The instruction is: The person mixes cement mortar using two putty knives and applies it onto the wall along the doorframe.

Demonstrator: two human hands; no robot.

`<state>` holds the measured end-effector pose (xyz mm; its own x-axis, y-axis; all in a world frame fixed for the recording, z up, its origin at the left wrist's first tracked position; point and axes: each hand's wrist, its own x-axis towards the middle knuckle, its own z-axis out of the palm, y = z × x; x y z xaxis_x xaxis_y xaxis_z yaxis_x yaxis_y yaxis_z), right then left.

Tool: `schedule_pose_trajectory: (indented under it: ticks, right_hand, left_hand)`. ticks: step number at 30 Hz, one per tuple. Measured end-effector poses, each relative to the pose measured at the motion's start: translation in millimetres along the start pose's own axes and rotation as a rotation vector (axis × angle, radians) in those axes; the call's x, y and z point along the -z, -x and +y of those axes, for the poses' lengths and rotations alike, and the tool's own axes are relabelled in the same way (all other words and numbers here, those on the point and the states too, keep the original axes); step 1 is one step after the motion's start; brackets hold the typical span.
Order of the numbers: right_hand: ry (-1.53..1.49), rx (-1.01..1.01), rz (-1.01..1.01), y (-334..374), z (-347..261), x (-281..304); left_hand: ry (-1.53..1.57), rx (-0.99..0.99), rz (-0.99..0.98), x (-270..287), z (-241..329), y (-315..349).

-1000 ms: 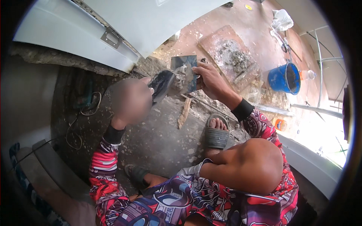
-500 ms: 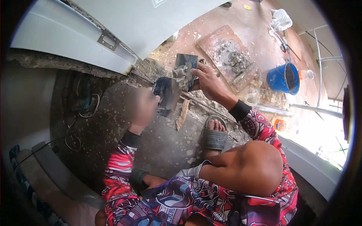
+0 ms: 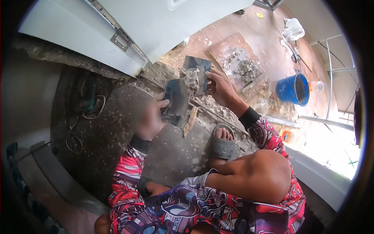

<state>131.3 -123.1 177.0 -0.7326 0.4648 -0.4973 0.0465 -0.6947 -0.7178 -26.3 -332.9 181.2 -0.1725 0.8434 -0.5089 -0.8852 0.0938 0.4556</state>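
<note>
My left hand (image 3: 151, 117), partly blurred, grips a dark, flat rectangular trowel (image 3: 176, 99), its thumb on the near edge. My right hand (image 3: 223, 89) is closed on a second flat trowel (image 3: 198, 63), held a little farther out and to the right. Wet grey mortar (image 3: 191, 80) clings to the right trowel's face, right at the edge of the left blade. The tools' handles are mostly hidden. Below the blades lie a rough, broken strip of floor (image 3: 210, 105) and a splintered piece of wood (image 3: 190, 121).
A board (image 3: 222, 48) with a heap of mortar lies beyond my right hand. Right of it stands a blue bucket (image 3: 290, 90). A white door (image 3: 144, 23) and its frame (image 3: 82, 43) are at upper left. A corded power tool (image 3: 90, 93) rests on the dark floor.
The two trowels have shifted slightly against each other, and more of the mortar shows between them. The right blade is turned more face-on. The whole view has shifted a little.
</note>
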Motion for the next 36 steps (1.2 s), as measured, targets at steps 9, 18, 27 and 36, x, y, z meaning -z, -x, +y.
schedule_pose_trajectory:
  ticks: [9,18,27,36]
  right_hand:
    - [-0.056,0.155,-0.002,3,2,-11]
    - [0.014,0.227,0.060,10,-7,-36]
    - [0.056,0.231,0.004,-6,1,-21]
    - [-0.187,0.158,0.062,0,2,-12]
  left_hand:
    - [-0.972,-0.567,0.188,8,25,11]
    - [-0.820,-0.486,0.267,1,6,10]
    - [-0.008,-0.118,0.183,-22,-24,-9]
    - [-0.292,-0.358,0.128,-15,12,-8]
